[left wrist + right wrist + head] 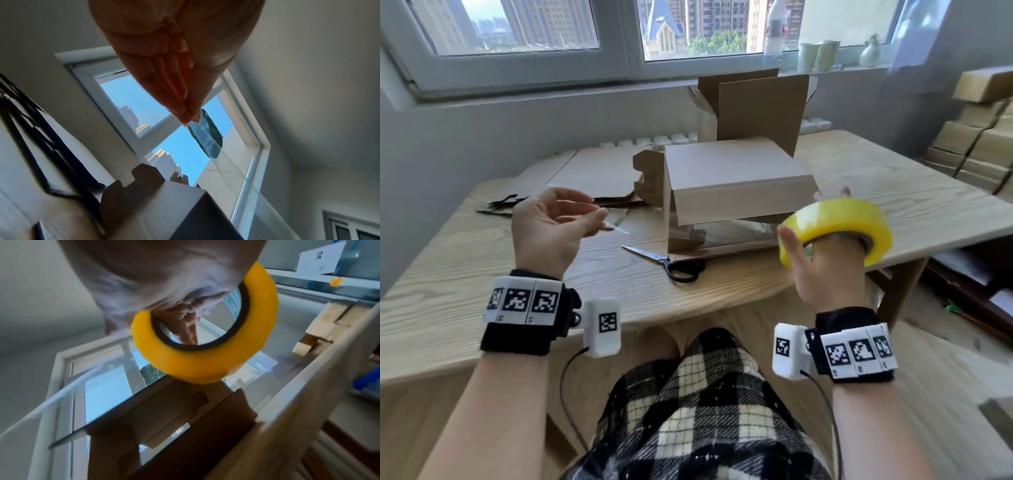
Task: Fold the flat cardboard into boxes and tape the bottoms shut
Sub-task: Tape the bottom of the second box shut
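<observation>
Two cardboard boxes are seen at the centre of the head view: a folded box (736, 185) on the table (465, 294), its near face covered by clear tape (722, 233), and behind it an open box (753, 106) whose contents cannot be made out. One pair of scissors (671, 263) lies just before the folded box. One yellow tape roll (839, 229) is worn around the right hand (822, 270), fingers passed through its core, at centre right. At centre left the tape's free end is pinched by the left hand (548, 233).
</observation>
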The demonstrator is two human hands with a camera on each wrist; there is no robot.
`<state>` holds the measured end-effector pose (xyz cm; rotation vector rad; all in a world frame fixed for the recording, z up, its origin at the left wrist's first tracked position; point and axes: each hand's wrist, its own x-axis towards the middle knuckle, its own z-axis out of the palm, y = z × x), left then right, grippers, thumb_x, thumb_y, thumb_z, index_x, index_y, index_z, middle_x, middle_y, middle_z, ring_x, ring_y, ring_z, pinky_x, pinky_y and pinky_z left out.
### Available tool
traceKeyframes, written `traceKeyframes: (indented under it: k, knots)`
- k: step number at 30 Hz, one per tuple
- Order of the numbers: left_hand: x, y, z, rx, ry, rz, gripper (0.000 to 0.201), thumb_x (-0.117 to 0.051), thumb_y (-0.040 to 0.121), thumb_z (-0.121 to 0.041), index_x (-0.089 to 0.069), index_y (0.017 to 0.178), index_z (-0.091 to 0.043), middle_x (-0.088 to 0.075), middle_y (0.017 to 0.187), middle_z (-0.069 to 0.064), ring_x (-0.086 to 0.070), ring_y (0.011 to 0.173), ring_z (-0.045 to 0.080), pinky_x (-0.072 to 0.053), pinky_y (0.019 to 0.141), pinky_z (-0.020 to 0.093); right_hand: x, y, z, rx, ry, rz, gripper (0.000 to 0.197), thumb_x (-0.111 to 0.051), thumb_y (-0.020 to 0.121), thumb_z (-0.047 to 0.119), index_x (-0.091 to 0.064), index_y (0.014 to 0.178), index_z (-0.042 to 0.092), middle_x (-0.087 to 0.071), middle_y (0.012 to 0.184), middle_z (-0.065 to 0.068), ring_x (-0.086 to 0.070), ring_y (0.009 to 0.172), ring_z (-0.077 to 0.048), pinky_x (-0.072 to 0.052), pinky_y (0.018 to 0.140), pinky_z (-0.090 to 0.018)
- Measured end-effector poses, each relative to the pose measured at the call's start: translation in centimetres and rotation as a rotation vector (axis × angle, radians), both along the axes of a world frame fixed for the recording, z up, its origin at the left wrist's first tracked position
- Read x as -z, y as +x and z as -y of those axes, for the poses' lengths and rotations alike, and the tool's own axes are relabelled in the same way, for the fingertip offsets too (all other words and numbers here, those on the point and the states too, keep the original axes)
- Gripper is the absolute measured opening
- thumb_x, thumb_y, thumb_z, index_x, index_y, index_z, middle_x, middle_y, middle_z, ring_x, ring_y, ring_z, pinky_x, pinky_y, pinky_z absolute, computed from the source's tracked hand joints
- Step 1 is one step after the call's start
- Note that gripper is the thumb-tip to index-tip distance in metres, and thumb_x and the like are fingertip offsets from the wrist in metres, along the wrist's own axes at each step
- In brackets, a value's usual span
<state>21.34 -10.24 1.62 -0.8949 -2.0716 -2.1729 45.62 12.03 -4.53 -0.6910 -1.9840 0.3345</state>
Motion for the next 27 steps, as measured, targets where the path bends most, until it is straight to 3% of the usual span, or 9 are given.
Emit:
traceKeyframes:
  k: [3,4,6,8,10,13,18,23,27]
  knots:
    - [0.6,-0.7,0.1,-0.051,0.067,0.045,0.026,-0.081,0.075,0.001,-0.064,0.082,-0.017,-0.072,0.076,0.000,-0.070,0.063,0.009,-0.055,0.062,0.019,0.2,-1.6,1.5,-0.112,-0.229,-0.192,0.061,-0.045,0.097,0.061,-0.047,0.055,0.017,-0.054,0.057,-0.002,-0.060,0.067,-0.024,-0.045,0.074,-0.041]
    - [0.9,-1.0,0.5,-0.065,0.085,0.070,0.026,-0.080,0.075,0.001,-0.064,0.083,-0.017,-0.071,0.076,0.001,-0.069,0.063,0.009,-0.055,0.063,0.019,0.7,-2.2,1.6,-0.090,-0.215,-0.179,0.060,-0.045,0.098,0.061,-0.049,0.056,0.017,-0.056,0.061,-0.001,-0.064,0.076,-0.024,-0.047,0.081,-0.040]
    - [1.7,-1.7,1.6,-0.079,0.092,0.115,0.025,-0.079,0.076,0.002,-0.064,0.083,-0.016,-0.071,0.078,0.003,-0.070,0.064,0.010,-0.056,0.065,0.020,2.2,-3.0,1.8,0.030,-0.076,-0.043,0.059,-0.049,0.095,0.062,-0.071,0.097,0.007,-0.069,0.114,-0.014,-0.052,0.130,-0.030,-0.033,0.113,-0.041]
    - [2.6,-2.4,2.9,-0.091,0.074,0.144,0.024,-0.079,0.076,0.003,-0.064,0.084,-0.015,-0.073,0.076,0.002,-0.071,0.066,0.011,-0.056,0.065,0.020,3.4,-3.6,2.2,0.092,0.129,0.010,0.067,-0.059,0.091,0.059,-0.064,0.122,0.000,-0.058,0.137,-0.017,-0.042,0.139,-0.033,-0.026,0.117,-0.037]
    - [3.4,-3.2,3.9,-0.110,0.047,0.168,0.024,-0.078,0.076,0.004,-0.063,0.084,-0.014,-0.073,0.071,-0.001,-0.071,0.065,0.010,-0.057,0.064,0.019,3.8,-4.2,2.9,0.075,0.205,-0.018,0.048,-0.067,0.087,0.055,-0.071,0.094,0.008,-0.071,0.106,-0.012,-0.064,0.108,-0.035,-0.039,0.096,-0.031]
    - [4.4,-4.0,5.0,-0.156,0.009,0.191,0.024,-0.080,0.076,0.002,-0.063,0.083,-0.014,-0.072,0.078,0.003,-0.071,0.066,0.012,-0.058,0.064,0.020,4.4,-5.2,3.5,0.071,0.212,-0.021,0.048,-0.072,0.084,0.055,-0.059,0.058,0.016,-0.061,0.060,0.000,-0.059,0.058,-0.027,-0.031,0.064,-0.029]
    - [5.1,-4.6,5.9,-0.201,0.015,0.227,0.023,-0.079,0.076,0.004,-0.064,0.081,-0.012,-0.071,0.076,0.003,-0.070,0.061,0.010,-0.059,0.064,0.021,4.4,-6.3,4.2,0.082,0.127,-0.060,0.047,-0.076,0.077,0.057,-0.071,0.084,0.010,-0.072,0.080,-0.007,-0.066,0.081,-0.031,-0.040,0.080,-0.032]
    - [5.1,-4.5,5.8,-0.212,-0.002,0.164,0.022,-0.081,0.076,-0.002,-0.065,0.083,-0.016,-0.073,0.081,0.003,-0.072,0.065,0.013,-0.057,0.062,0.023,3.4,-6.0,4.5,-0.040,-0.077,-0.156,0.060,-0.058,0.087,0.068,-0.043,0.053,0.020,-0.048,0.052,0.008,-0.048,0.054,-0.018,-0.039,0.065,-0.032]
    - [5.8,-4.4,5.9,-0.245,-0.046,0.138,0.021,-0.082,0.076,-0.006,-0.066,0.085,-0.016,-0.074,0.085,0.004,-0.072,0.068,0.016,-0.056,0.060,0.025,2.9,-6.1,4.3,0.028,-0.045,-0.146,0.064,-0.070,0.082,0.061,-0.036,0.048,0.020,-0.037,0.046,0.004,-0.035,0.048,-0.020,-0.028,0.059,-0.029]
